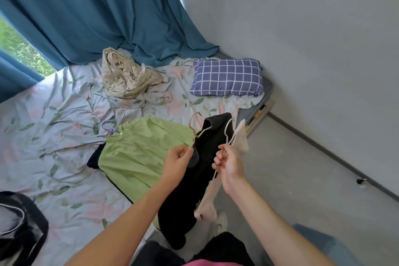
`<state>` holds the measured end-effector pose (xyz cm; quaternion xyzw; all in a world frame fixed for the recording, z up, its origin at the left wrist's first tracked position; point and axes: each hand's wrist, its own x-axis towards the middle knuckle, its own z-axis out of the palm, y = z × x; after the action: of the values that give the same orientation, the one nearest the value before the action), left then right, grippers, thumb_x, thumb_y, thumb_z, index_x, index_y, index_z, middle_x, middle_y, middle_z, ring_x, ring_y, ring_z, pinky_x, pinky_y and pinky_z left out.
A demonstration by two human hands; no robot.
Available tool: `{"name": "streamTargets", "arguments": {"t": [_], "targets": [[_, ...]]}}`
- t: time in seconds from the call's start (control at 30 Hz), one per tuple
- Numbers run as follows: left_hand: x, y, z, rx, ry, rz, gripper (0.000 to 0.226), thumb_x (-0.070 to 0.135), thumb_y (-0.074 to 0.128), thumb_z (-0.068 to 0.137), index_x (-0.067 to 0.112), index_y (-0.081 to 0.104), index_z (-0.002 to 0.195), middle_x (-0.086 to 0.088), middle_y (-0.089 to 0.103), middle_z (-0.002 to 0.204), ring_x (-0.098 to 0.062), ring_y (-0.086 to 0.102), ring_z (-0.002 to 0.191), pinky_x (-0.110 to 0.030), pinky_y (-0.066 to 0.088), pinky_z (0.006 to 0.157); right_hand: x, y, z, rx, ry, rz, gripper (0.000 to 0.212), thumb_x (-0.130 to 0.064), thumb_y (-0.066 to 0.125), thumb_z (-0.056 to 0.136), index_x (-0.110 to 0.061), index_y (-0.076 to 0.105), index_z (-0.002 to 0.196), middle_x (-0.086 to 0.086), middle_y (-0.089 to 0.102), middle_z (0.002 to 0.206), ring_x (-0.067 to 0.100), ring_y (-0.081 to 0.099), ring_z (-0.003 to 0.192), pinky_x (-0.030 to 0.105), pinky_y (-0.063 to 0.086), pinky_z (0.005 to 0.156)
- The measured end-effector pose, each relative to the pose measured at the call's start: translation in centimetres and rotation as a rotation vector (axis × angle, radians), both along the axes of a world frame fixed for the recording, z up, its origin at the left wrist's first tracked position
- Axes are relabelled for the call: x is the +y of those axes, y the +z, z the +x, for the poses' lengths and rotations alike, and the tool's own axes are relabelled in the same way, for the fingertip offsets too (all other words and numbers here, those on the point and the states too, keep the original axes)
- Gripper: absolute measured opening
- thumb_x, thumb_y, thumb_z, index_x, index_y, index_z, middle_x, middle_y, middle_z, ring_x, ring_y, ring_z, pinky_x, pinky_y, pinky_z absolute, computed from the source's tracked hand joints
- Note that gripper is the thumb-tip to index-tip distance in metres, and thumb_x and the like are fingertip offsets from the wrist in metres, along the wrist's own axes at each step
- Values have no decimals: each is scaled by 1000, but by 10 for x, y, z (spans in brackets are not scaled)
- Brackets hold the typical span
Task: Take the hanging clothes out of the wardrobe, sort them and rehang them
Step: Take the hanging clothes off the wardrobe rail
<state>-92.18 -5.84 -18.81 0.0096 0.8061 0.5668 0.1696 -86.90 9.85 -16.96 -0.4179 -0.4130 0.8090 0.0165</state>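
My left hand [178,161] pinches a thin beige hanger [195,127] that carries a black garment [200,170], hanging down over the bed's edge. My right hand [228,166] grips a white hanger [228,134] with a pale pink garment [241,138] draped from it; its lower part [206,207] dangles below my wrist. A light green garment [138,155] lies flat on the bed to the left of my hands, with a purple hanger [109,127] at its collar and a dark piece under it.
The bed has a floral sheet [64,118]. On it lie a crumpled cream floral cloth [127,75] and a blue checked pillow [227,77]. Another dark garment on a white hanger [19,222] sits at the lower left. Blue curtains [86,10] hang behind; grey wall and floor are at right.
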Motion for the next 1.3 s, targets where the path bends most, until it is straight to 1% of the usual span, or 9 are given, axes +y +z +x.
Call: {"name": "streamTargets", "arguments": {"t": [0.17,0.33,0.53,0.7,0.93,1.03,1.17,1.23,1.3], "targets": [[-37,-26,-33,6,78,-21,49,22,62,105,22,35,65,13,27,57,-10,27,57,-29,25,55,-24,-17,-58,-23,48,53,17,-12,43,106,-11,58,98,3,52,68,16,53,65,38,58,73],[-100,-98,-88,-21,176,-91,48,24,64,103,24,39,62,13,31,55,-7,30,56,-34,28,58,-68,-67,-117,-102,53,99,22,-17,46,111,-6,63,102,11,51,91,23,59,87,47,57,100],[-196,-221,-147,-4,179,-265,36,35,63,102,15,54,74,6,46,59,-7,40,56,-35,34,58,-151,-181,-188,-160,182,163,24,-12,48,110,-4,71,111,10,54,84,19,59,85,40,58,95],[-277,-288,-189,-2,145,-426,18,24,58,105,21,53,89,4,50,63,-10,45,56,-36,37,59,-196,-273,-237,-245,418,351,17,-14,57,106,-10,74,108,4,65,81,13,61,72,29,55,66],[-351,-321,-238,135,-51,-762,37,39,56,103,19,56,134,1,55,120,-23,53,114,-43,49,93,-265,-320,-300,-271,586,325,23,-15,58,103,-11,63,81,7,57,77,19,58,75,36,59,81],[-362,-323,-238,121,22,-776,38,38,55,104,19,57,137,0,55,125,-25,53,118,-49,50,95,-287,-331,-328,-297,620,332,9,-12,64,99,-9,66,90,8,60,81,17,60,71,30,61,77],[-369,-331,-216,130,68,-838,36,38,54,103,21,56,135,2,56,123,-24,52,116,-47,49,90,-319,-336,-353,-256,647,266,6,-4,66,95,-5,62,91,9,55,79,15,56,64,51,56,100],[-373,-337,-203,117,80,-860,38,38,54,103,22,56,137,2,56,127,-24,51,118,-47,49,91,-334,-328,-359,-181,667,190,7,4,59,97,-1,62,93,15,60,83,25,68,80,50,52,107],[-376,-340,-190,100,95,-865,39,38,53,103,22,54,139,2,56,128,-24,49,120,-46,49,92,-343,-323,-363,-108,709,84,23,7,54,100,11,59,121,32,64,125,40,62,127,43,49,112]]}}
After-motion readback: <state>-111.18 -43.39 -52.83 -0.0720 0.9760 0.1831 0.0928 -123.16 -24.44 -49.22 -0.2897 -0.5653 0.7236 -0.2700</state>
